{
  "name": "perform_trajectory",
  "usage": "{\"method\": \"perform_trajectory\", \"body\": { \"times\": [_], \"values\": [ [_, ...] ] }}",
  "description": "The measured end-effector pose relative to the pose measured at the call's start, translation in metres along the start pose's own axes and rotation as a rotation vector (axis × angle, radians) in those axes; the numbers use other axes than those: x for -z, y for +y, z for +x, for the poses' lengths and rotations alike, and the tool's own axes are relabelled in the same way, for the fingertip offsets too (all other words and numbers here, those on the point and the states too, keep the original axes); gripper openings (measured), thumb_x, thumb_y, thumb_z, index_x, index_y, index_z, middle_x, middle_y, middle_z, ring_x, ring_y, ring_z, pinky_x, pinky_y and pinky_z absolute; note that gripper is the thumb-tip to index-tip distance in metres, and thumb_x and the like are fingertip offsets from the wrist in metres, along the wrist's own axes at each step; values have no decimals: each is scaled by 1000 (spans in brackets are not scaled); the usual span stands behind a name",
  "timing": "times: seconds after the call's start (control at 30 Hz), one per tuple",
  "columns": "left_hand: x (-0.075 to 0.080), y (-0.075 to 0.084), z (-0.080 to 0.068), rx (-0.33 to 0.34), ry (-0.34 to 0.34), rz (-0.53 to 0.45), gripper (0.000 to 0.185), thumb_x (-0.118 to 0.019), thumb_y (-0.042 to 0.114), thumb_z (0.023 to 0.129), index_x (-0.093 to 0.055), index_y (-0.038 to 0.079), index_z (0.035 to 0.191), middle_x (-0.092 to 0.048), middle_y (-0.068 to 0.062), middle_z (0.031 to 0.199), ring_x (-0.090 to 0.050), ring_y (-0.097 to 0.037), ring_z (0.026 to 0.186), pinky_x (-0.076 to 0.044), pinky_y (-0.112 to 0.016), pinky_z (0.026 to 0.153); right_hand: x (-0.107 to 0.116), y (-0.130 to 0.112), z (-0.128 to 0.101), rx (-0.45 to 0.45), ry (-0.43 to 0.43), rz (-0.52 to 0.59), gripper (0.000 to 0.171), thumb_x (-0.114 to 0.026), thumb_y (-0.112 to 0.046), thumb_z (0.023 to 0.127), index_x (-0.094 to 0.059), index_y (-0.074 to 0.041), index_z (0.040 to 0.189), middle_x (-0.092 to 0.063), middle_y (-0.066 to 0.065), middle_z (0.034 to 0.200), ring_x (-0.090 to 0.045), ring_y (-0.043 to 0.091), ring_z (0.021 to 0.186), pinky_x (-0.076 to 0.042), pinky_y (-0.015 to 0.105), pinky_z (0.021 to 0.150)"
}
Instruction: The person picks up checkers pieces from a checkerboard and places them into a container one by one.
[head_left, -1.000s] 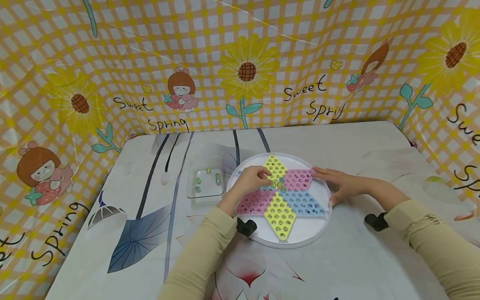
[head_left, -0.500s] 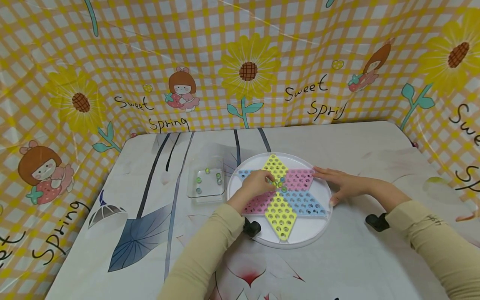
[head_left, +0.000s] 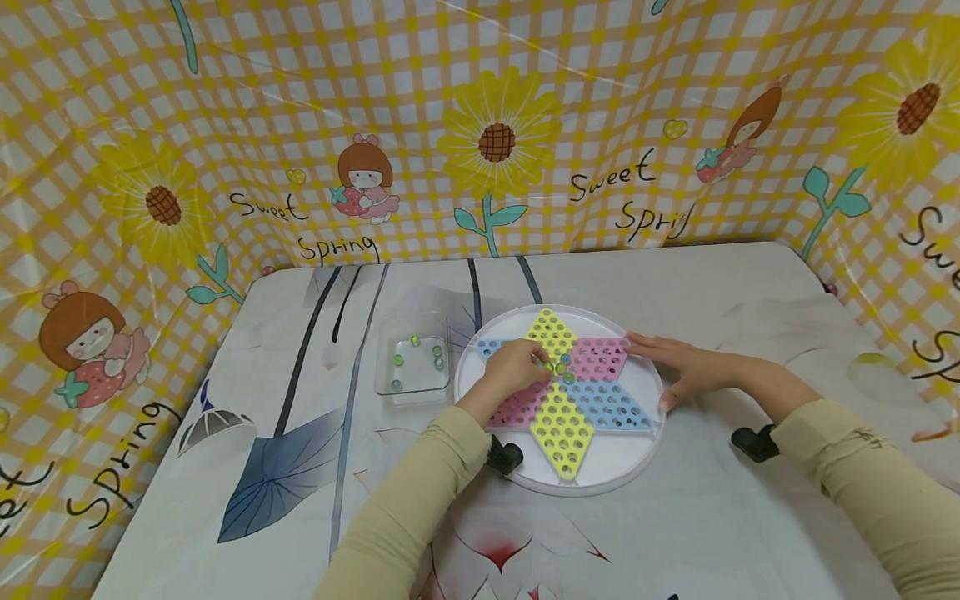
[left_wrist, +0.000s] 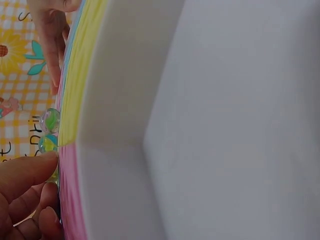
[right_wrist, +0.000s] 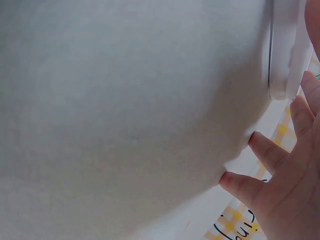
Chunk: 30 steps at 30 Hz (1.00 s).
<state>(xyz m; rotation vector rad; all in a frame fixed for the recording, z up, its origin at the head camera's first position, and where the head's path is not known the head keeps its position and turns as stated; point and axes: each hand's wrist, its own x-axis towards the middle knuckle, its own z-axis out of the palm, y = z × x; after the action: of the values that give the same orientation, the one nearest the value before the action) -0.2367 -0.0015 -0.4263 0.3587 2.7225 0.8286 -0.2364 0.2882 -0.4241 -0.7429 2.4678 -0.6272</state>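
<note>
A round white tray (head_left: pixel 600 475) carries a star-shaped peg board (head_left: pixel 570 417) with yellow, pink and blue perforated points. A few glass marbles (head_left: pixel 562 367) sit in holes at its centre; the left wrist view shows them edge-on as marbles (left_wrist: pixel 49 131). My left hand (head_left: pixel 516 367) lies over the board's left half, and its curled fingertips (left_wrist: pixel 35 170) pinch a small marble beside that cluster. My right hand (head_left: pixel 678 367) rests flat with straight fingers (right_wrist: pixel 265 150) on the tray's right rim (right_wrist: pixel 285 50).
A clear shallow box (head_left: pixel 414 367) with several marbles stands just left of the tray. The printed tablecloth (head_left: pixel 300 467) covers the table. A yellow checked sunflower sheet (head_left: pixel 495 142) walls in the back and both sides.
My left hand slid a little right and toward me over the board, bringing its fingertips to the centre marbles. The right hand and tray stayed put.
</note>
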Motion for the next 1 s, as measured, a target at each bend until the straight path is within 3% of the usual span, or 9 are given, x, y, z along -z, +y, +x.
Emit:
{"method": "perform_trajectory", "body": {
  "times": [0.43,1.0],
  "values": [
    [3,-1,-1,-5,-22,-40,20,-70,27,80,-66,17,97,-61,5,84,-49,-7,66,-36,-19,56,0,0,-1,8,2,9,99,-77,-37,66,-26,-2,142,-6,24,149,-4,52,132,-10,69,98],
    [17,-1,-9,-83,-27,-145,21,-67,23,84,-64,13,102,-60,0,87,-53,-10,73,-41,-21,60,0,2,0,10,0,13,99,-77,-37,66,-25,-3,143,-6,23,150,-3,52,132,-9,69,98]
  ]
}}
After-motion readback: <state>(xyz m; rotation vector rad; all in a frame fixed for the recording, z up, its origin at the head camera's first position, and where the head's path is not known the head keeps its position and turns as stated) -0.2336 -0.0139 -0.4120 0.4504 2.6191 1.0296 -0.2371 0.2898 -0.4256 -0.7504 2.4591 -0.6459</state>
